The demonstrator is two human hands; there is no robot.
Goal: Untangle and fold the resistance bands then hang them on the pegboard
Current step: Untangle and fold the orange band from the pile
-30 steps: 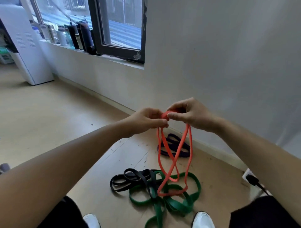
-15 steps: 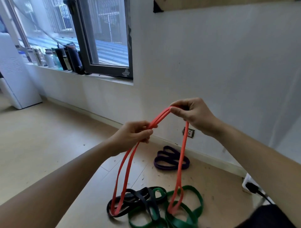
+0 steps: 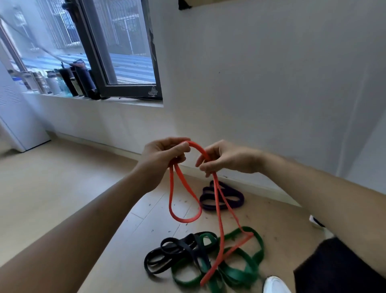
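I hold an orange resistance band (image 3: 218,207) in front of me at chest height. My left hand (image 3: 165,155) grips one gathered part, and a short loop hangs below it. My right hand (image 3: 225,159) pinches the band a little to the right; a longer loop drops from it down to the floor. A short arch of band joins the two hands. On the wooden floor below lie a green band (image 3: 240,271) and a black band (image 3: 167,253), overlapping each other. A purple band (image 3: 234,196) lies coiled near the wall.
A brown board edge (image 3: 208,2) shows at the top of the white wall. A window sill (image 3: 83,98) at left carries several bottles. A white appliance (image 3: 16,117) stands at far left. A plug and cable (image 3: 316,221) and my white shoe (image 3: 275,284) lie at right.
My left hand has risen and closed in on my right hand. The band now hangs in two loops, a short one under the left hand, with its left end lifted off the floor.
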